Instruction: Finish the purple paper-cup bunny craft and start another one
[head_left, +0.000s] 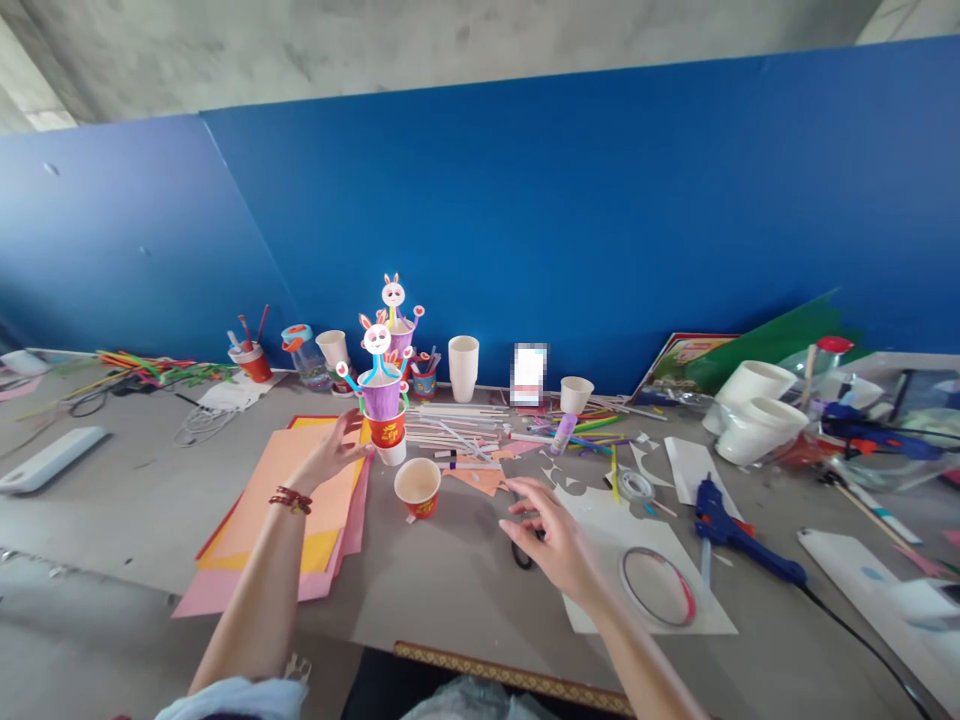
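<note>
A rabbit figure built from stacked paper cups, purple over red over white (384, 400), stands in the middle of the table. My left hand (339, 450) is beside it, fingers spread; I cannot tell whether the fingertips touch the red cup. Behind it a second rabbit figure (394, 297) is partly hidden. A red paper cup (418, 490) with a pale inside stands upright between my hands. To its right my right hand (551, 535) hovers with bent fingers apart, nothing in them. Black scissors (523, 553) show partly underneath that hand.
Coloured paper sheets (300, 490) lie under my left forearm. On the right are a roll of tape (637, 487), a larger tape ring (658, 588) on white paper (592, 610), and a blue glue gun (739, 540) with its cord. Paper straws (457, 430) and white cups (463, 368) stand farther back.
</note>
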